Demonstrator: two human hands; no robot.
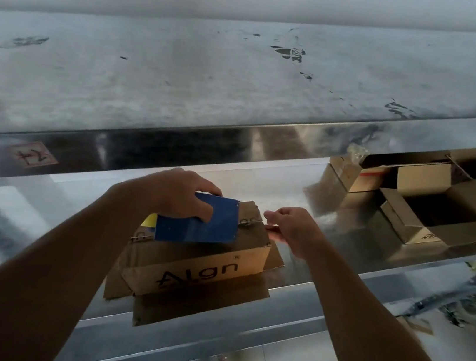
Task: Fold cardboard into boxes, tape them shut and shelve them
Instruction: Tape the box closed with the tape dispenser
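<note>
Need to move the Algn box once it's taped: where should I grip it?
By its two short end walls, one hand from each side: the cardboard box lies long-side toward you, and its bottom flaps splay loose on the shelf, so they likely hold poorly.

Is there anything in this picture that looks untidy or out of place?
Yes. The box under the left hand and its blue tape dispenser has flaps splayed flat on the shelf, not folded in. At far right, open boxes lie jumbled.
</note>
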